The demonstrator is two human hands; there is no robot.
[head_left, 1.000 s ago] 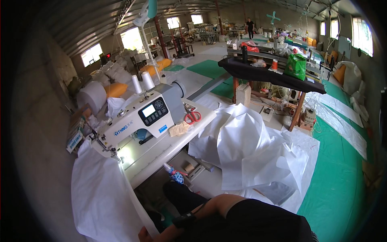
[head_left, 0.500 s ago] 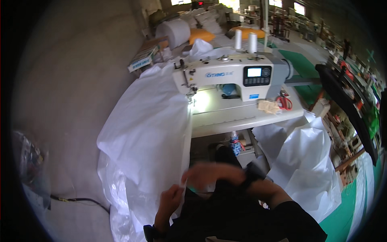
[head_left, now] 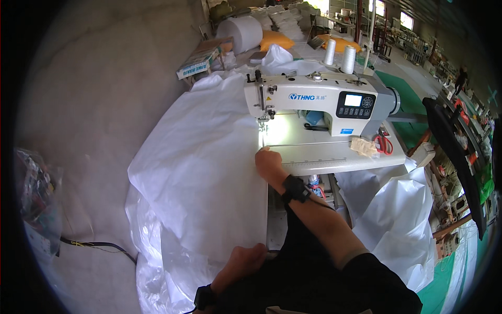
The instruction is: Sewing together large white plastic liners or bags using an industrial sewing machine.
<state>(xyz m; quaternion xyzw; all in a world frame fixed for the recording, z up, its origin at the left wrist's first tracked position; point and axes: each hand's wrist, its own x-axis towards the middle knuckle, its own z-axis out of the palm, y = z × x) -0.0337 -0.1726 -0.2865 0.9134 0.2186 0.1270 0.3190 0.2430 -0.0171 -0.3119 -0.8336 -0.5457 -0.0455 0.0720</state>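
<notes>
A wide sheet of white plastic-like fabric [head_left: 204, 146] drapes over the left part of the sewing table, its right edge running up to the needle of a white sewing machine [head_left: 298, 97]. My right hand [head_left: 270, 163] is closed on that edge at the table's front, a short way below the lit needle area. Lower down, close to my body, my left hand [head_left: 246, 260] has its fingers curled round the same edge. The fingertips of both hands are partly hidden. Each wrist wears a black band with a small device.
Red-handled scissors [head_left: 384, 144] and a beige cloth scrap [head_left: 364, 147] lie on the table's right. Two white thread cones [head_left: 348, 59] stand behind the machine. More white sheeting [head_left: 392, 209] hangs at the right. A black cable [head_left: 99, 244] runs along the left.
My right hand has moved up and away from my body to the table's front edge. My left hand has shifted slightly right and down. The view has turned a little.
</notes>
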